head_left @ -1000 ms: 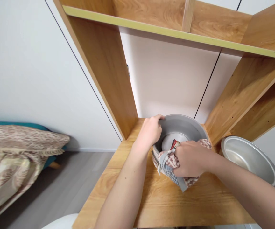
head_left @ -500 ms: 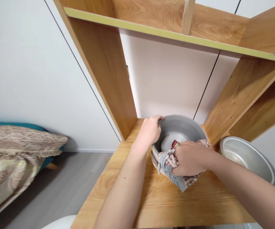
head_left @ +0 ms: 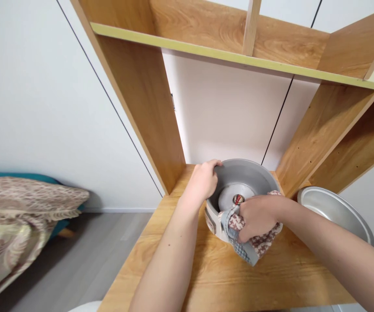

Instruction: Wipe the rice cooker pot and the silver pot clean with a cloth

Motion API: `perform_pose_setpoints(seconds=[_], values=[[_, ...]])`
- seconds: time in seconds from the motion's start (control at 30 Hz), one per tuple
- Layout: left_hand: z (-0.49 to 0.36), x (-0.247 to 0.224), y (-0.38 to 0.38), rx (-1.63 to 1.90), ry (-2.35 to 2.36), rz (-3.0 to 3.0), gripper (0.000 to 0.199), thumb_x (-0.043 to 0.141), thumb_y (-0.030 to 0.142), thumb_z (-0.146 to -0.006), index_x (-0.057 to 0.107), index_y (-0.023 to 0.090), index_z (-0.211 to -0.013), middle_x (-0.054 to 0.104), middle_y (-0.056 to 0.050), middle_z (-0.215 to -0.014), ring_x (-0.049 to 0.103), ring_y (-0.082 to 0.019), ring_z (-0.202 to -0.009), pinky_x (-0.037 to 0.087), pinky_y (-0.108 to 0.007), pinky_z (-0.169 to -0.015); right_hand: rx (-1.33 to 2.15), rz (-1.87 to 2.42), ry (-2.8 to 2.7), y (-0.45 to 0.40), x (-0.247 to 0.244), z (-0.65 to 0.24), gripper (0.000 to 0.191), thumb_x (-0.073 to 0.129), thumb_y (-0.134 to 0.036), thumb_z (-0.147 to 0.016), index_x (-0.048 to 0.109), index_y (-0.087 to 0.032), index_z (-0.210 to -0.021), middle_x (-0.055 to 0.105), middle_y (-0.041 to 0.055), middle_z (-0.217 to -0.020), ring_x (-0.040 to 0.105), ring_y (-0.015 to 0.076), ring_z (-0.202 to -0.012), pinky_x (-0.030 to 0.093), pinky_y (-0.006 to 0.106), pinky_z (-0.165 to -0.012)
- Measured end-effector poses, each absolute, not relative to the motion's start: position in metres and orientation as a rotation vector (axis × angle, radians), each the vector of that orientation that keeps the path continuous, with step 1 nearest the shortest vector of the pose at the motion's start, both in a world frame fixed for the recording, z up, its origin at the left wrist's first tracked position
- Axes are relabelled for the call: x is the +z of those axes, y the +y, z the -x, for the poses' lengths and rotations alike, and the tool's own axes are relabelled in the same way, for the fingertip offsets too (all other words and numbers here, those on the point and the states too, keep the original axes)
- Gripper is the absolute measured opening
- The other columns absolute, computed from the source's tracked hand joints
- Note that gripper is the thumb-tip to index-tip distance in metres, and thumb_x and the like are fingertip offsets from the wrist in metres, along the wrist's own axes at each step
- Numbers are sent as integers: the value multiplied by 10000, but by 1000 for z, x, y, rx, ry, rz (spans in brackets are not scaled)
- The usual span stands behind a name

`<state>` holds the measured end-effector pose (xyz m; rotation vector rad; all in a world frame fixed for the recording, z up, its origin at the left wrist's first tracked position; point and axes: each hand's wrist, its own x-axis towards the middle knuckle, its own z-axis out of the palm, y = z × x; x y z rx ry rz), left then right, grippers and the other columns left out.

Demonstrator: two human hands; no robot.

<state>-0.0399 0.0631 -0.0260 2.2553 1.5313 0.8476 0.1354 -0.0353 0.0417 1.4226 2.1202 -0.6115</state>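
A rice cooker body [head_left: 246, 171], grey inside with a heating plate [head_left: 227, 197] and a red-marked round centre piece [head_left: 238, 199], stands without a lid on the wooden desk. My left hand [head_left: 203, 181] grips its rim at the left, fingers hooked over the edge. In my right hand [head_left: 259, 213] is a patterned cloth [head_left: 265, 242], brown-and-white and blue-grey, bunched over the cooker's near rim. Part of the cloth hangs down outside the front wall. The fingertips of my right hand are partly hidden by the cloth.
To the right, a silver inner pot [head_left: 336, 212] rests tilted near a wooden upright [head_left: 325, 130]. A shelf [head_left: 239, 56] crosses above the cooker. The desk [head_left: 174, 225] has its left edge over a grey floor [head_left: 109, 242]. At far left is a covered seat [head_left: 21, 216].
My right hand and the cloth have shifted slightly, uncovering more of the centre piece and the cooker's front. My left hand keeps its place on the rim. The view has tilted a little.
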Motion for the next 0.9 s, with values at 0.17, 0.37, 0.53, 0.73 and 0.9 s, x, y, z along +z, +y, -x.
perform_pose_setpoints(seconds=[0.17,0.37,0.53,0.73,0.9], values=[[41,-25,62,856,1498,-2244,669,501,-53,-980,921,269,-1389,909,-39,-1478,812,-281,-1492,545,-428,-1406,-442,-1521,2248,-51,35,-138,559,703,-583,-931,933,-134,-1171,899,238,-1125,852,430,-1085,590,440,-840],[41,-24,62,868,1483,-2231,693,502,-65,-959,926,256,-1403,906,-50,-1485,818,-281,-1489,544,-432,-1414,-464,-1500,2226,-51,34,-140,530,698,-587,-931,936,-163,-1141,902,212,-1110,857,413,-1053,579,432,-810],[39,-23,62,870,1492,-2225,683,503,-70,-966,920,239,-1410,904,-53,-1488,812,-280,-1500,536,-426,-1417,-557,-1410,2167,-40,36,-137,495,708,-588,-923,941,-168,-1043,900,177,-1017,841,357,-908,547,396,-695],[35,-21,61,895,1466,-2194,656,514,-67,-976,920,233,-1396,890,-55,-1523,805,-273,-1510,537,-407,-1413,-479,-1396,2275,-47,31,-135,517,681,-516,-986,935,-108,-1177,903,242,-1207,841,405,-1175,586,416,-937],[36,-22,62,909,1471,-2176,642,541,-51,-963,932,264,-1363,904,-33,-1492,817,-254,-1486,562,-388,-1385,-526,-1395,2240,-45,35,-132,499,674,-509,-985,935,-118,-1153,902,213,-1173,838,367,-1108,572,384,-839]])
